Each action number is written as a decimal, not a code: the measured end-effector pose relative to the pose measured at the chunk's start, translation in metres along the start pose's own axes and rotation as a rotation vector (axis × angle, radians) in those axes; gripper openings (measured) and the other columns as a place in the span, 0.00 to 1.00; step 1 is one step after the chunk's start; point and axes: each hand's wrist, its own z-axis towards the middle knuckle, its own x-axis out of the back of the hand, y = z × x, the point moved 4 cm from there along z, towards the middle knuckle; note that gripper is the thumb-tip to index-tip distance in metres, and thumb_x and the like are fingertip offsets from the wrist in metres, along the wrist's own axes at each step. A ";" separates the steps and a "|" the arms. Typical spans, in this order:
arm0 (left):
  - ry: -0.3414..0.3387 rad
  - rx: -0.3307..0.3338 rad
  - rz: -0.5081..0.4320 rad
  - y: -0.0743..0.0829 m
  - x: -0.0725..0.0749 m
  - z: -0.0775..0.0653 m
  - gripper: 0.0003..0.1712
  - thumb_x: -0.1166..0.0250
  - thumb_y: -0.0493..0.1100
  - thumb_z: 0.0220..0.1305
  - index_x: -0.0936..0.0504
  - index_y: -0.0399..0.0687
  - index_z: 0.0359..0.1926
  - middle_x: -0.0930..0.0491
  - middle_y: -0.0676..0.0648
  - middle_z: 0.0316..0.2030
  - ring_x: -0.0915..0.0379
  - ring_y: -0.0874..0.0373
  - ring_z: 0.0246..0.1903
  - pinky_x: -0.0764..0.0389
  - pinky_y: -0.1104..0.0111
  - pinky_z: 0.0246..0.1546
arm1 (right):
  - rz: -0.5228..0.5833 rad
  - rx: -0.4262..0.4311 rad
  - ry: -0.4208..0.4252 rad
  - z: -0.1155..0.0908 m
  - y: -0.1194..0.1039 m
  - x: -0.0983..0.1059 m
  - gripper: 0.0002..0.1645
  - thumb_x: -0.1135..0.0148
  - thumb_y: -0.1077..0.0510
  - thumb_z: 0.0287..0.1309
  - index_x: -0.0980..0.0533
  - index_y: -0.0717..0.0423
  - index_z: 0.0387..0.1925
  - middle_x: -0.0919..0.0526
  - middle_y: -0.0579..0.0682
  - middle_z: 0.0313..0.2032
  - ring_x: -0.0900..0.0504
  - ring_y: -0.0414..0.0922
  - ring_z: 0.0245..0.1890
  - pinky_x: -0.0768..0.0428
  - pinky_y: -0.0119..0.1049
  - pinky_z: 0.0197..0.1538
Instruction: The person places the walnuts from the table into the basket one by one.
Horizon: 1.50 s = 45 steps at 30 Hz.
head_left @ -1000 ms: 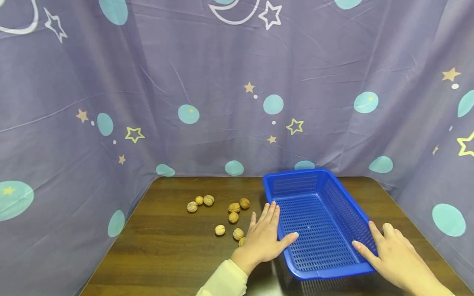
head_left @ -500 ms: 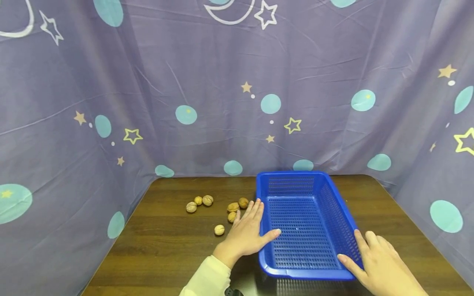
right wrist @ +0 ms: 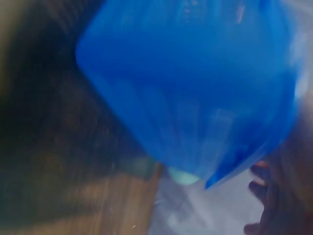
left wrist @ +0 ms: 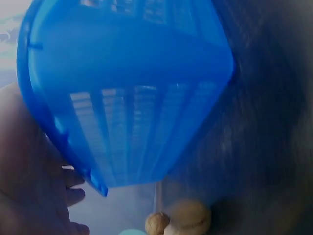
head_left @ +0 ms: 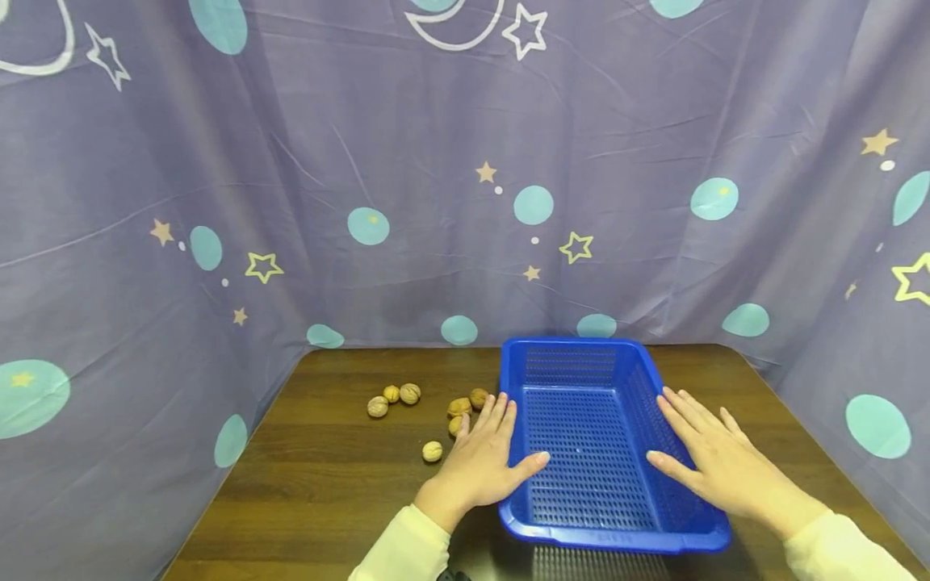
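Observation:
A blue plastic basket [head_left: 581, 452] with slotted walls stands on the table, tipped neither way that I can see. My left hand [head_left: 475, 460] lies along its left rim, fingers straight and thumb reaching over the inside. On the opposite side my right hand [head_left: 715, 452] touches the right rim, its fingers stretched out and its thumb over the basket's interior. Both wrist views show the basket's outer wall close up, blurred in the right one. Walnuts [head_left: 432, 452] lie left of the basket, some partly hidden behind my left fingers; two walnuts [left wrist: 190, 215] show in the left wrist view.
The brown wooden table [head_left: 312, 500] extends on both sides of the basket. Three walnuts [head_left: 392, 395] are grouped farther back on the left. A purple patterned curtain [head_left: 436, 226] hangs behind the table and along its sides.
The basket has shifted left and turned straighter, my left hand moving along with it. My right hand has slid forward along the right rim from the near corner, its fingers now straighter.

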 end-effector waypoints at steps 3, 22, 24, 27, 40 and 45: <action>0.001 0.026 -0.007 0.002 -0.004 -0.002 0.59 0.63 0.81 0.59 0.54 0.42 0.75 0.61 0.43 0.75 0.72 0.52 0.73 0.59 0.41 0.68 | 0.053 0.017 -0.070 0.023 0.015 -0.014 0.48 0.46 0.35 0.64 0.47 0.59 0.73 0.47 0.58 0.73 0.56 0.53 0.74 0.61 0.68 0.67; -0.027 0.015 -0.017 -0.002 -0.006 -0.001 0.62 0.50 0.80 0.54 0.59 0.46 0.76 0.66 0.47 0.76 0.76 0.57 0.73 0.59 0.43 0.68 | 0.059 -0.005 -0.252 0.100 0.078 -0.043 0.53 0.51 0.30 0.63 0.50 0.64 0.73 0.52 0.63 0.73 0.55 0.61 0.72 0.53 0.70 0.64; -0.028 0.015 -0.017 -0.002 -0.005 -0.003 0.62 0.47 0.78 0.54 0.58 0.45 0.76 0.65 0.47 0.76 0.76 0.57 0.73 0.58 0.43 0.68 | 0.066 -0.002 -0.256 0.108 0.082 -0.044 0.53 0.52 0.31 0.64 0.51 0.64 0.73 0.52 0.64 0.73 0.54 0.63 0.72 0.52 0.69 0.65; -0.035 0.000 -0.014 0.000 -0.004 -0.007 0.63 0.45 0.77 0.54 0.57 0.44 0.76 0.64 0.46 0.75 0.75 0.56 0.73 0.57 0.43 0.68 | 0.072 0.005 -0.259 0.116 0.086 -0.046 0.52 0.52 0.32 0.65 0.52 0.65 0.73 0.52 0.65 0.73 0.52 0.64 0.71 0.49 0.67 0.65; -0.007 -0.071 0.032 0.019 -0.015 -0.040 0.61 0.55 0.80 0.57 0.56 0.42 0.75 0.62 0.44 0.75 0.68 0.51 0.74 0.50 0.42 0.67 | 0.150 0.047 -0.225 0.121 0.075 -0.056 0.47 0.49 0.35 0.66 0.48 0.60 0.73 0.48 0.64 0.72 0.52 0.66 0.70 0.50 0.68 0.64; 0.029 -0.056 0.023 0.017 -0.014 -0.042 0.58 0.57 0.78 0.60 0.56 0.42 0.75 0.62 0.44 0.75 0.68 0.50 0.74 0.52 0.42 0.67 | 0.118 0.069 -0.204 0.130 0.075 -0.063 0.44 0.51 0.34 0.66 0.49 0.48 0.75 0.48 0.58 0.73 0.51 0.65 0.70 0.49 0.67 0.65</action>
